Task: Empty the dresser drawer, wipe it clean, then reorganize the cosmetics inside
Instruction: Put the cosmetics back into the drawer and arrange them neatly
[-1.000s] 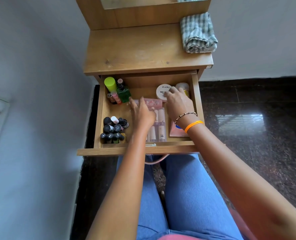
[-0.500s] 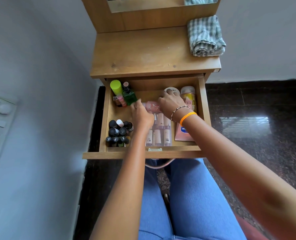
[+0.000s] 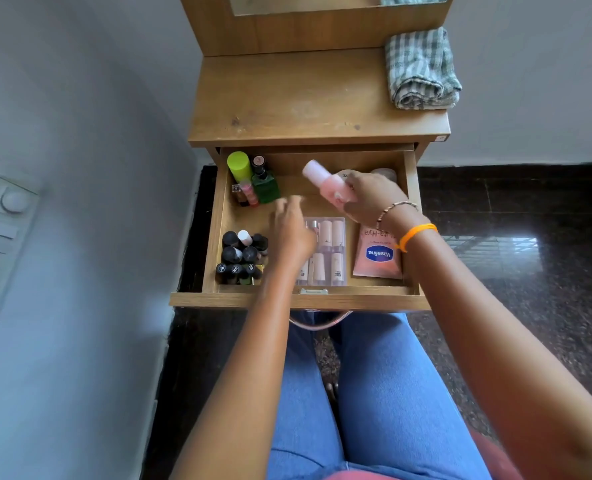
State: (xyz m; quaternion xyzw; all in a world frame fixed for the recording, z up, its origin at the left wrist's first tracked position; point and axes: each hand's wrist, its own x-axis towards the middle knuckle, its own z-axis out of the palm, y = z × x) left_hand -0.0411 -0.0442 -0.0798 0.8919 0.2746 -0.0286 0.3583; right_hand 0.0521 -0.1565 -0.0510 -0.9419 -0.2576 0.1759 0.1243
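Head cam looks down on a wooden dresser (image 3: pixel 317 95) with its drawer (image 3: pixel 299 301) pulled all the way out over the person's jeans-covered lap. A folded checked cloth (image 3: pixel 421 69) sits on the dresser top at the back right corner. Inside the drawer there's a pink Vaseline pouch (image 3: pixel 377 256) lying flat at the front right, a clear tray of small tubes (image 3: pixel 329 251) just beside it in the middle, a cluster of dark-capped nail polish bottles (image 3: pixel 240 256) at front left, and a lime-green capped bottle (image 3: pixel 239 166) and a green glass bottle (image 3: pixel 265 188) at back left. Right hand (image 3: pixel 374 199) has its grip wrapped around a small pink bottle (image 3: pixel 327 183), lifted and tilted above the drawer floor. Left hand (image 3: pixel 292 226) hovers over the tray, fingers loose and spread, holding nothing, a bit blurred.
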